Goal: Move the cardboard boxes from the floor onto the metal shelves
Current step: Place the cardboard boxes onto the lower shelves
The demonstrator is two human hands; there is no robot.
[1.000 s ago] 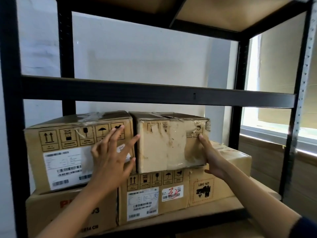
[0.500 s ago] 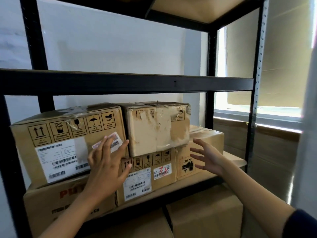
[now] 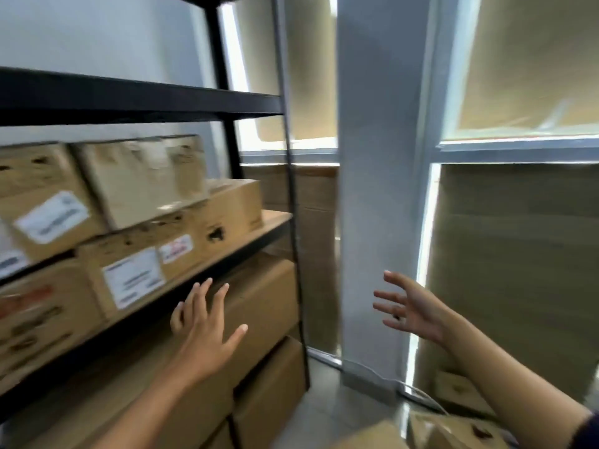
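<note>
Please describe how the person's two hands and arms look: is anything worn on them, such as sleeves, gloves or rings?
The left hand is bare, with no glove, and its forearm is uncovered. The right hand is also ungloved; a small dark mark on one finger may be a ring, but blur prevents certainty. A dark navy sleeve edge shows near that elbow.

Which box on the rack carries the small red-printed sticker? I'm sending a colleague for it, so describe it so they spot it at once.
Find the black metal shelving unit left of the white pillar. On its middle shelf, bottom layer, the brown carton with two labels sits under a pale worn box. Alone among its neighbours, it pairs a large white label with a small red-printed one.
</note>
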